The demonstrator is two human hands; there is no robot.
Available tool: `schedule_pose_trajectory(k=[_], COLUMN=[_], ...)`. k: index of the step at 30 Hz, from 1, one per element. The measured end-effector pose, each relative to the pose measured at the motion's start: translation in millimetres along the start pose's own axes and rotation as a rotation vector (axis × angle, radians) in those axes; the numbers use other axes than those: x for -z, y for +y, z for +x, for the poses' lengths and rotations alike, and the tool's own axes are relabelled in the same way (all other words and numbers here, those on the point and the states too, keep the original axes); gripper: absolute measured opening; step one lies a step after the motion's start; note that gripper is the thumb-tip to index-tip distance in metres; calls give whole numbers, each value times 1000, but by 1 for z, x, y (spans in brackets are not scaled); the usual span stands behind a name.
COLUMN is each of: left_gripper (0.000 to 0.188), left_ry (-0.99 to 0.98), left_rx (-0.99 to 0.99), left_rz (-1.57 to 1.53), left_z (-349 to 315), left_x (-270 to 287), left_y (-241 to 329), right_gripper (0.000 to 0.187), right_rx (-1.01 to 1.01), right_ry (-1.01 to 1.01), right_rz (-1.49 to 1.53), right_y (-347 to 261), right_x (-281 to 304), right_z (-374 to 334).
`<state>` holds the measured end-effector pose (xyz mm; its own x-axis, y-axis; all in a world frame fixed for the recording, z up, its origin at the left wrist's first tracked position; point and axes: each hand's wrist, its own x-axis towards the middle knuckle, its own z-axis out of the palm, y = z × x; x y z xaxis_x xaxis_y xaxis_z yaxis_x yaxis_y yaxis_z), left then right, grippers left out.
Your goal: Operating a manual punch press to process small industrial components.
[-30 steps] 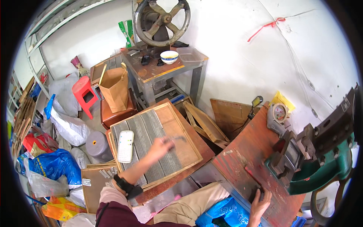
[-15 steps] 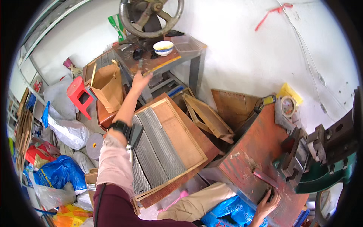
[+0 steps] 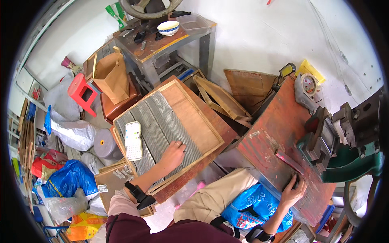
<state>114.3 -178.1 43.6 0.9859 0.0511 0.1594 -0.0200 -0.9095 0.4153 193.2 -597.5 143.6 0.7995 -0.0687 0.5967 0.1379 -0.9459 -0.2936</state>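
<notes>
My left hand is over the shallow wooden tray, its fingers curled down at the rows of thin grey metal pieces. Whatever the fingertips pinch is hidden. A phone with a lit screen lies on these rows, left of that hand. My right hand rests on the worn red-brown bench top, with fingers bent round a small dark thing that I cannot make out. Just beyond it lies a reddish bar. A green machine with a dark metal block stands to its right.
At the back, a table under a handwheel bears a bowl and a clear plastic box. A red stool, a paper bag and several plastic bags stand left. Wooden frames lean behind the tray.
My left hand has come back from the far table's edge to the tray's near side. The phone is now uncovered. My right hand stays at the bench; the view has shifted slightly.
</notes>
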Motion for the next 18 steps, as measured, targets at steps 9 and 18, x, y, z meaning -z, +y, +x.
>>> schedule_pose_trajectory(k=[9, 18], left_gripper=[21, 21], left_ry=[-132, 453], left_rx=[46, 194], left_rz=[177, 129], left_z=[1, -23], left_x=[-14, 16], left_y=[3, -37], right_gripper=[15, 16], right_rx=[73, 85], right_ry=[15, -21], right_rz=[85, 151], right_y=[6, 13], right_x=[3, 8], right_z=[-4, -4])
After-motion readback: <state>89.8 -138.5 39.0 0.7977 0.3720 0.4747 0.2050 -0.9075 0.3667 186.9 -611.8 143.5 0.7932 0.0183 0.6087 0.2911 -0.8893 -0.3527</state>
